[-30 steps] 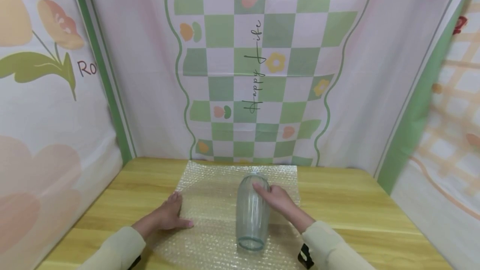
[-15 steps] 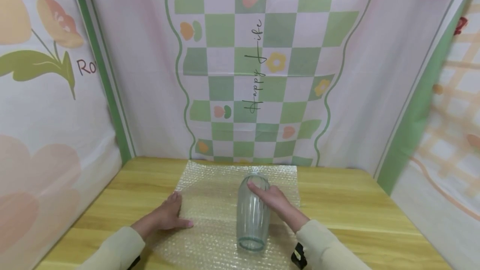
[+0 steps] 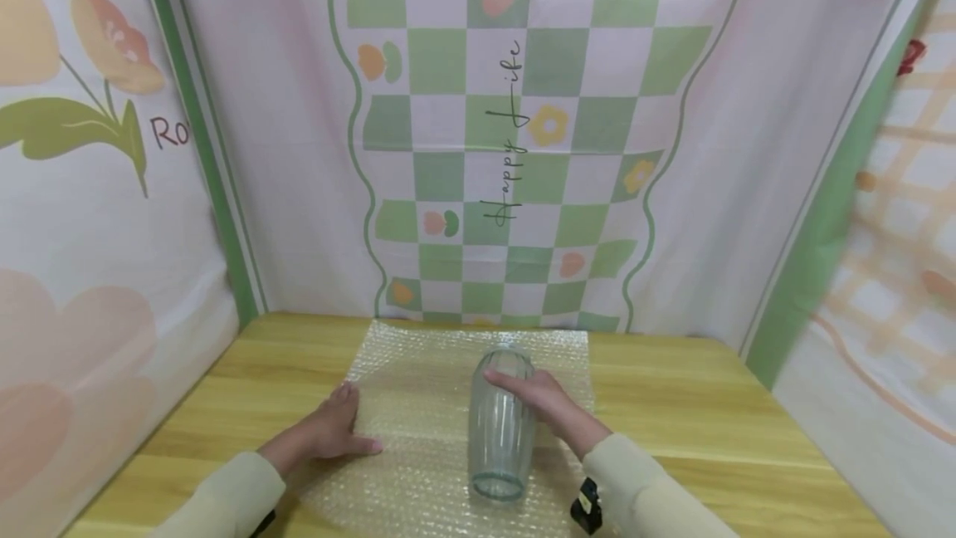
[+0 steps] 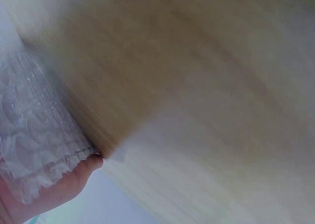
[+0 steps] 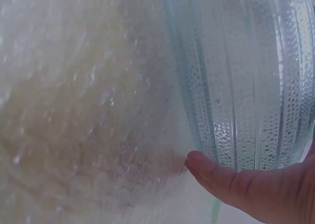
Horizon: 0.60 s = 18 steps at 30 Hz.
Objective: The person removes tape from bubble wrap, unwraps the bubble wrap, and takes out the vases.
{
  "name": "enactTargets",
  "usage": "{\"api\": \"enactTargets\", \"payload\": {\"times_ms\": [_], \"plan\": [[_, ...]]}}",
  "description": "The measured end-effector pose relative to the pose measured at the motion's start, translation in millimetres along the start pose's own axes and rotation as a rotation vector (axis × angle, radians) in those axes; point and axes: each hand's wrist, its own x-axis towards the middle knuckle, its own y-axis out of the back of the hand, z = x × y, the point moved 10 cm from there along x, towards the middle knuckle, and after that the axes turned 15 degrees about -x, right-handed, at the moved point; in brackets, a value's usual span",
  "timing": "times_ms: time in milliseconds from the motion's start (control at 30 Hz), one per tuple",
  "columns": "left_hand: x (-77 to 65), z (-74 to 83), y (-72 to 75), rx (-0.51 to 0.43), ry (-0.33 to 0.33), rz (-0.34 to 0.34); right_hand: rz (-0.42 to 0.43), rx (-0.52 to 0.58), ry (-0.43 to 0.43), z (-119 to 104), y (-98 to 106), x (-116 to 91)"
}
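A clear ribbed glass vase [image 3: 499, 447] lies on its side on a sheet of bubble wrap [image 3: 418, 388], its round base end toward me. My right hand [image 3: 548, 405] grips the vase near its far end. The thumb lies across the top; the other fingers are mostly hidden behind the glass. In the right wrist view, that thumb [image 5: 241, 182] crosses the dotted, ribbed glass [image 5: 246, 111]. At the sheet's left edge rests my left hand [image 3: 332, 428], thumb spread over the plastic. The left wrist view shows a finger [image 4: 81, 177] along the edge of the bubble wrap [image 4: 39, 130].
The wooden table [image 3: 672, 405] extends to both sides of the sheet. Printed cloth curtains [image 3: 493, 148] hang behind it and on the left and right. A black device [image 3: 586, 506] is worn under the right wrist.
My right thumb has slid left across the vase, and the right wrist has shifted slightly left. The vase, the bubble wrap and my left hand stay nearly where they were.
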Motion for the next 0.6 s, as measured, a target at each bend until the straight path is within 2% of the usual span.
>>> {"api": "enactTargets", "payload": {"times_ms": [167,600], "plan": [[3.7,-6.3,-0.4,0.006,-0.005,0.017,-0.039,0.081,-0.007,0,-5,0],[-1.8,4.3,1.0,0.001,0.010,-0.002,0.050,0.106,-0.069,8,-4,4]]}}
